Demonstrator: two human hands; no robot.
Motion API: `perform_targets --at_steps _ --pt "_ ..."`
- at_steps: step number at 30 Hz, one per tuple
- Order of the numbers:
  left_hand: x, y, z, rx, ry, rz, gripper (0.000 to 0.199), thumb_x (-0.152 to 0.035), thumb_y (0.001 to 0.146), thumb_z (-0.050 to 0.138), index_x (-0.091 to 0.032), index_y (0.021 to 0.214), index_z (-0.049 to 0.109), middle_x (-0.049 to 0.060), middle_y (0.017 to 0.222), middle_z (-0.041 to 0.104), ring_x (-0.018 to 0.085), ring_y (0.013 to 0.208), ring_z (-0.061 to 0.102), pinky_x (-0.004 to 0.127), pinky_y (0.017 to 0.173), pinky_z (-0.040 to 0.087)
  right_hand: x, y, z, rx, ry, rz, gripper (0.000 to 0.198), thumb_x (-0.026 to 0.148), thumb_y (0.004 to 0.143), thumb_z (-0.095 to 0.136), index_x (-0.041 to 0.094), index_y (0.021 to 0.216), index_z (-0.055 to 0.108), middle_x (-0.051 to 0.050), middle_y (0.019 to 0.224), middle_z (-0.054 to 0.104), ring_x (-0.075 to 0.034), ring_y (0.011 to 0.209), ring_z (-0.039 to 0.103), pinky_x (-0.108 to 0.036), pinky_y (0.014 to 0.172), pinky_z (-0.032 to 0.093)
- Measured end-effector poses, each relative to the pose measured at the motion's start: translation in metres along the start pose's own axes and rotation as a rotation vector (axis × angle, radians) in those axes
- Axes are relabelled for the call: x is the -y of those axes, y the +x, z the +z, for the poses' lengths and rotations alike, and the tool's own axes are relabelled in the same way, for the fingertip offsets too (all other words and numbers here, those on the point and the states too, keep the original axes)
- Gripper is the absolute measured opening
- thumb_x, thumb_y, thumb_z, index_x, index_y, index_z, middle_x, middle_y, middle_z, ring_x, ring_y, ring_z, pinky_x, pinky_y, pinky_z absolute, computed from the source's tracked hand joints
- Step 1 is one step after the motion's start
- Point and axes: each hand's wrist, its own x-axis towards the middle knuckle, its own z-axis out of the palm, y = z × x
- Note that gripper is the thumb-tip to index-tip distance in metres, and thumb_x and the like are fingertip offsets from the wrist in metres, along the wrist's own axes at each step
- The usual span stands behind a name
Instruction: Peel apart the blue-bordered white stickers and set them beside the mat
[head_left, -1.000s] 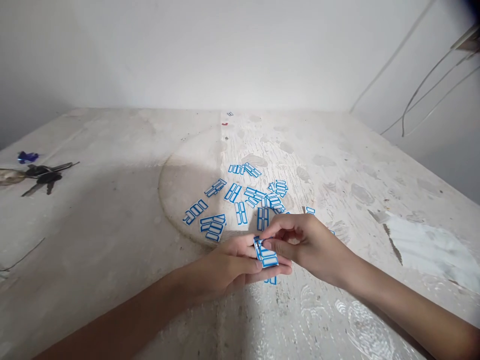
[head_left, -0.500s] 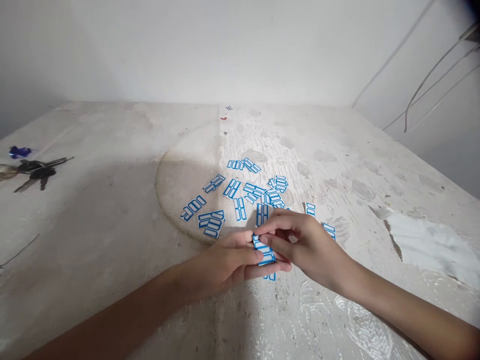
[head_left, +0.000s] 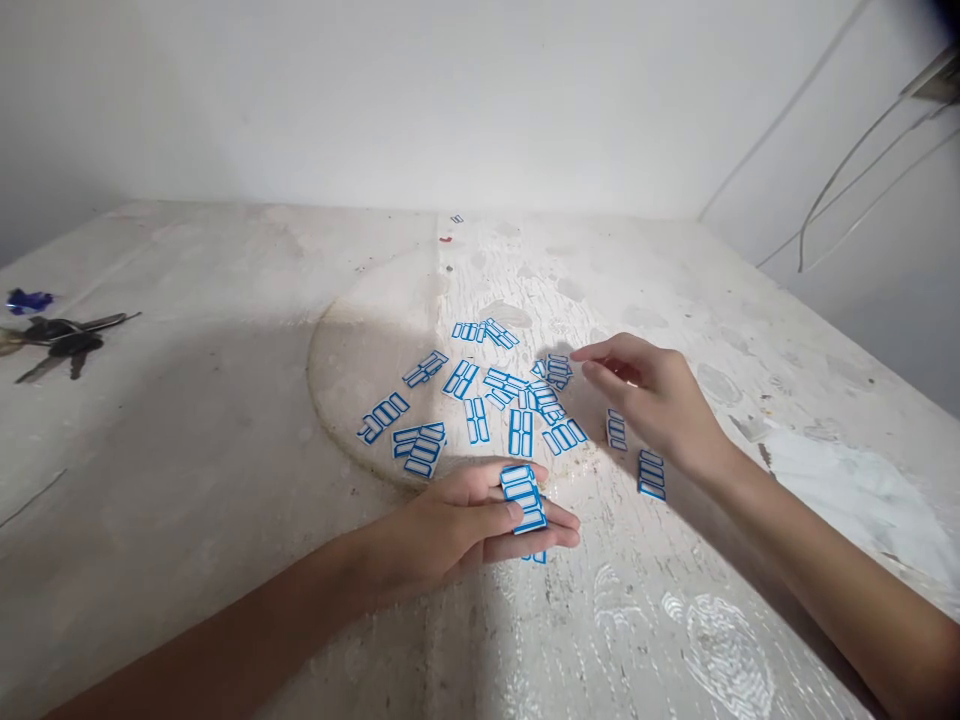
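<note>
My left hand (head_left: 465,515) is closed around a small stack of white paper labels (head_left: 525,497) with blue-outlined boxes, the thumb pressing on top. To the upper right, my right hand (head_left: 660,395) has its thumb and index finger slightly apart, with nothing visible between them. Its fingertips are just beside a loose label (head_left: 559,370) at the right of the scattered group. Many similar labels lie in front of my left hand, among them an upright one (head_left: 520,432) and an overlapping pair (head_left: 424,449). Part of another label (head_left: 535,557) shows below my left hand.
The labels lie on a pale, patterned table cover (head_left: 225,440) with a round ring mark. Keys (head_left: 71,340) and a shiny blue scrap (head_left: 28,301) are at the left. A torn white patch (head_left: 847,490) is at the right, and thin wires (head_left: 832,180) hang by the wall.
My right hand has left the stack and moved up and right to the loose labels. The stack stays in my left hand, and labels formerly covered by the right hand now show.
</note>
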Motion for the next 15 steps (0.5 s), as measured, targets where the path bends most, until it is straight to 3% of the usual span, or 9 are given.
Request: perform_targets --at_steps 4,8,15 --pt "0.001 0.002 0.0 -0.006 -0.006 -0.006 0.026 -0.007 0.088 0.044 -0.009 0.114 0.042 0.014 0.101 0.069 0.022 0.102 0.062 0.038 0.102 0.04 -0.026 0.021 0.007 0.044 -0.046 -0.018 0.022 0.028 0.081 0.056 0.015 0.094 0.068 -0.008 0.089 0.059 -0.017 0.07 0.054 -0.033 0.067 0.043" --pt "0.003 0.003 -0.002 0.006 0.002 -0.004 0.024 -0.008 0.089 0.044 -0.01 0.113 0.044 0.013 0.103 0.068 0.022 0.103 0.062 0.037 0.102 0.04 -0.034 0.029 0.016 0.08 -0.071 -0.019 0.028 0.03 0.075 0.063 0.017 0.1 0.068 -0.006 0.086 0.053 -0.018 0.074 0.052 -0.035 0.071 0.042" --pt "0.004 0.004 -0.005 0.016 0.001 0.012 0.023 -0.009 0.088 0.045 -0.01 0.111 0.046 0.013 0.102 0.069 0.023 0.104 0.062 0.038 0.102 0.04 -0.03 0.033 0.013 0.105 0.037 0.123 0.021 0.028 0.066 0.069 0.015 0.08 0.06 0.0 0.065 0.051 -0.013 0.056 0.047 -0.027 0.051 0.037"
